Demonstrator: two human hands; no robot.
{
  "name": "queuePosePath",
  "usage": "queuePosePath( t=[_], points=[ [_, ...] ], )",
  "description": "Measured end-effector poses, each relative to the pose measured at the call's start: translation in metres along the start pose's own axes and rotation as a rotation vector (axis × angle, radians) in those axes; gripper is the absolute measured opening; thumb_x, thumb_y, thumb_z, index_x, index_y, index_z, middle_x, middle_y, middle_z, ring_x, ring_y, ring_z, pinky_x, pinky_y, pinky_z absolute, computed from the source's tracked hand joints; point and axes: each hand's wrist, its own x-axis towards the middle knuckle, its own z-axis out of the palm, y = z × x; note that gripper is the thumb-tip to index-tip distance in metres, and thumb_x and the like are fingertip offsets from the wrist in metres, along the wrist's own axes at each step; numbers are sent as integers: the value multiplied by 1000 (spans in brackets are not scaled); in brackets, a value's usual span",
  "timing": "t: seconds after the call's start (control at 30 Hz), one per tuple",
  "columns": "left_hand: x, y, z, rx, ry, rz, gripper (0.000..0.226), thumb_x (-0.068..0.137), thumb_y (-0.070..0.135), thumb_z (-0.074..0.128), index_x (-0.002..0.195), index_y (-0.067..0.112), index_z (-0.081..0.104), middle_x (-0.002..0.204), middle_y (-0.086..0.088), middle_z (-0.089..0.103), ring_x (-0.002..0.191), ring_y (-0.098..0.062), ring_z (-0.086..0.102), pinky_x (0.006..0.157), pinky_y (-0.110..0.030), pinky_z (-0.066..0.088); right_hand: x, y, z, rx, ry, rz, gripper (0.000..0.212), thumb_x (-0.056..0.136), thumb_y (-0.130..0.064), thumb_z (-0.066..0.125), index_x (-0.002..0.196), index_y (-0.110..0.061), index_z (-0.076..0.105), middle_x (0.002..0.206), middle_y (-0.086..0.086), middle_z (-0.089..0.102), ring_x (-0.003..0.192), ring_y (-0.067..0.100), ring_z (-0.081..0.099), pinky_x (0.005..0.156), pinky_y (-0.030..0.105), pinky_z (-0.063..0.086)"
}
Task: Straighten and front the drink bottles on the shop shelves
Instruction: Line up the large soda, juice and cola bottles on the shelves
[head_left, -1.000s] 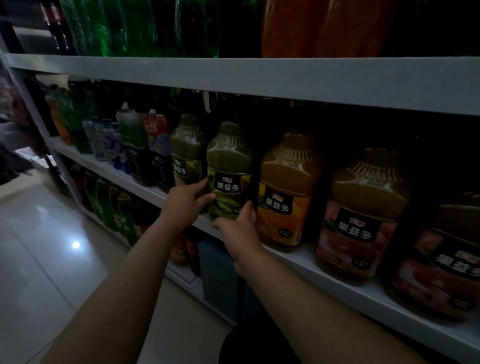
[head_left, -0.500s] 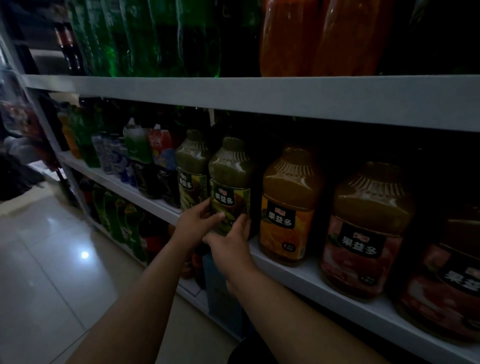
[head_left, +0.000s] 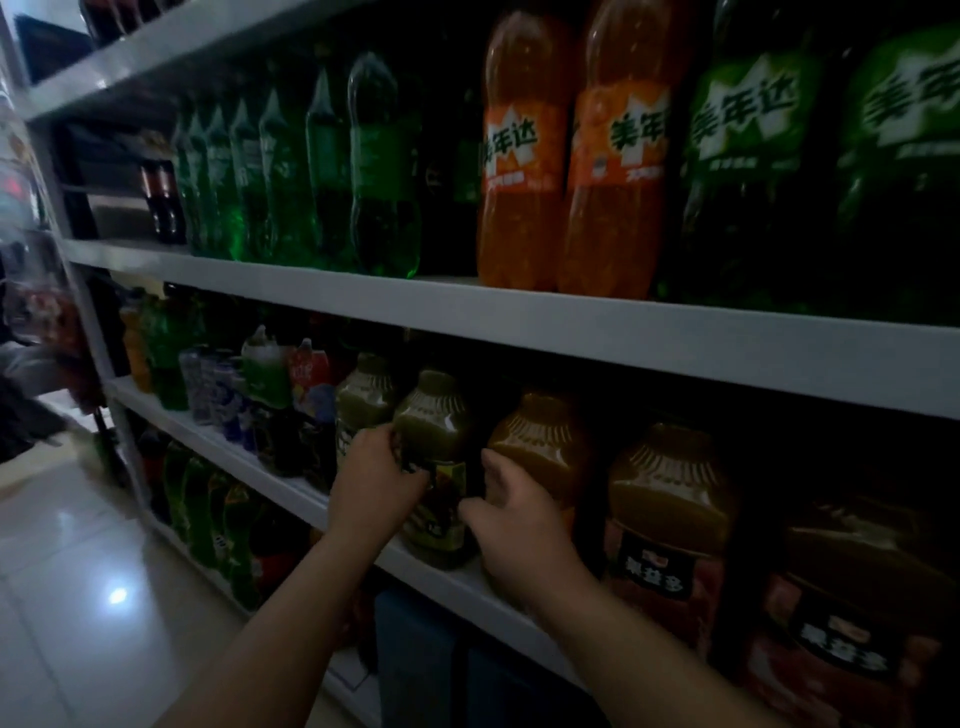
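White metal shop shelves (head_left: 571, 332) carry tall orange soda bottles (head_left: 524, 156) and green soda bottles (head_left: 384, 171) above a dim row of squat juice jugs. Both of a person's hands grip one green-juice plastic jug (head_left: 434, 457) at the middle shelf's front edge: the left hand (head_left: 374, 483) curled around its left side, the right hand (head_left: 511, 519) clasping its right, beside an amber-juice jug (head_left: 540, 441).

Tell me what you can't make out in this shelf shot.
- Head view: green juice bottle label, mostly covered by the left hand and right hand.
- Red juice bottle, cut off by the right edge.
- Lower shelf bottles, too dark and blurred to read.
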Motion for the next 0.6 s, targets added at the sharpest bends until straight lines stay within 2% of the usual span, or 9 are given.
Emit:
queuePosePath(
  t=[0.07, 0.13, 0.2, 0.3, 0.4, 0.47, 0.5, 0.57, 0.6],
  points=[
    [8, 33, -8, -46, 123, 45, 42, 72, 33, 73, 111, 25, 60, 102, 10, 54, 92, -5, 52, 75, -25, 44, 0, -20, -17, -9, 26, -55, 51, 86, -12, 58, 128, -40, 50, 104, -32, 53, 98, -15, 51, 69, -1, 39],
    [18, 69, -19, -88, 275, 100, 50, 78, 29, 71, 125, 20, 56, 106, 7, 51, 95, -4, 46, 81, -19, 38, -2, -45, -34, -100, 77, -145, 50, 85, -17, 59, 131, -35, 49, 110, -30, 53, 106, -10, 51, 76, 0, 39],
    [29, 105, -31, -189, 344, 157, 46, 87, 30, 64, 131, 18, 53, 114, 7, 49, 101, -4, 46, 87, -13, 37, -3, -73, -51, -200, 136, -258, 49, 85, -23, 57, 133, -33, 49, 121, -22, 53, 112, -6, 49, 90, 11, 40],
    [50, 152, -46, -228, 357, 198, 51, 93, 41, 49, 139, 19, 47, 139, 1, 42, 126, -11, 37, 104, -24, 27, -3, -110, -70, -263, 201, -368, 45, 85, -29, 54, 130, -35, 51, 122, -22, 51, 114, -6, 48, 97, 19, 40],
    [65, 177, -55, -266, 330, 46, 52, 97, 36, 45, 144, 14, 40, 147, -6, 39, 134, -20, 35, 111, -35, 28, 1, -141, -77, -255, 179, -318, 44, 87, -23, 55, 128, -37, 52, 117, -25, 50, 112, -4, 49, 96, 21, 42],
    [70, 182, -58, -317, 273, -120, 53, 99, 32, 44, 147, 12, 32, 146, -7, 40, 132, -23, 38, 108, -39, 34, 8, -157, -73, -237, 124, -257, 44, 87, -19, 56, 127, -38, 52, 112, -29, 50, 108, -7, 50, 93, 19, 43],
    [71, 180, -60, -271, 258, -141, 53, 99, 31, 43, 147, 12, 31, 141, -7, 45, 128, -23, 42, 104, -38, 37, 12, -165, -68, -232, 86, -228, 45, 87, -19, 57, 127, -38, 52, 109, -33, 49, 105, -10, 50, 90, 17, 43],
    [73, 173, -66, -97, 214, -70, 50, 99, 28, 43, 145, 10, 35, 123, -7, 56, 112, -23, 51, 90, -34, 40, 23, -184, -57, -218, 0, -172, 45, 87, -21, 57, 128, -38, 51, 108, -35, 49, 105, -13, 49, 89, 16, 44],
    [73, 170, -71, -57, 169, -33, 49, 99, 27, 43, 145, 10, 37, 119, -6, 57, 108, -21, 52, 88, -30, 40, 29, -194, -52, -197, -41, -139, 45, 86, -22, 56, 128, -38, 51, 112, -32, 52, 107, -12, 50, 91, 18, 45]
  ],
)
